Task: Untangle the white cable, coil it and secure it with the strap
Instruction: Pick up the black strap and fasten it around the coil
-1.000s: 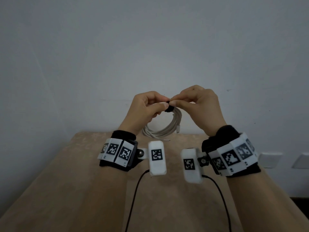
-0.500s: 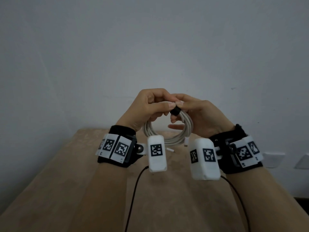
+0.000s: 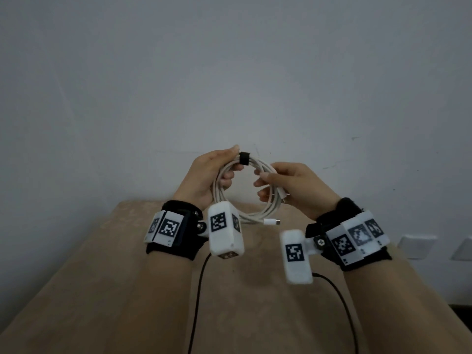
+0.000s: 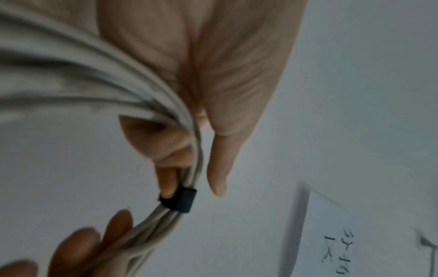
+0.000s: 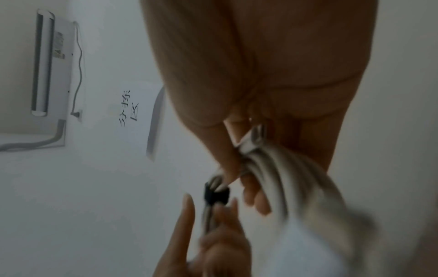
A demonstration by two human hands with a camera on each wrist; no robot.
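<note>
The left hand [image 3: 207, 175] is gripping the coiled white cable [image 3: 255, 215] just beside the black strap [image 3: 244, 158], fingers curled round the bundle, likely keeping the loops from springing apart. The right hand [image 3: 293, 187] is pinching the opposite side, holding the coil up above the table [image 3: 102, 290], seemingly for checking that the strap is wrapping every strand

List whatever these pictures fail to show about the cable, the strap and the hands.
- Strap fastening: head view too small, both wrist views blurred; closure cannot be judged.
- White cable: its left side sits behind the left wrist camera in the head view.
- Left hand: its grip is partly hidden by the coil.
- Right hand: palm side faces away; the right wrist view is smeared low down.
</note>
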